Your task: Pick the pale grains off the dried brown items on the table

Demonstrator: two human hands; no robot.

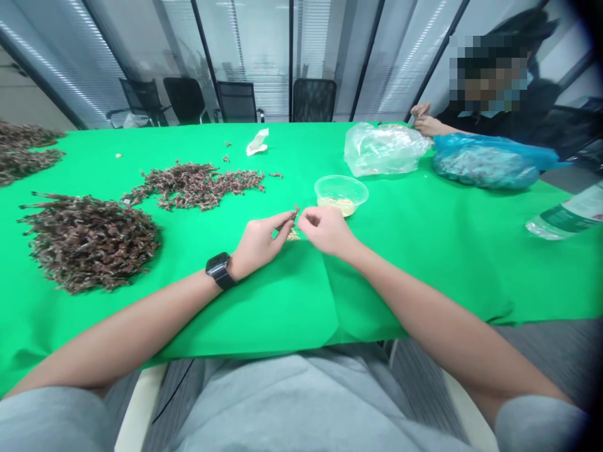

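A small, dry brown sprig (295,213) is pinched between the thumb and fingers (285,221) of the bare left hand (258,245), which are nearly closed on it above a green cloth-covered tabletop (424,263). The bare right hand (325,230) is held just beside it, with its fingers (305,217) curled almost shut at the sprig; whether they have hold of it cannot be told. A little mound of pale yellow grains (293,235) lies just below the hands, and more grains sit in a clear round plastic bowl (342,187) nearby. A large heap of dark brown dried sprigs (89,242) and a looser brown spread (193,186) lie to the left. A co-worker's hands (424,119) are seen well apart, beyond a blue plastic bag (485,162). A tight fingertip pinch, kept low over the cloth, seems best suited to so slight a sprig, so that loose grains are not scattered.
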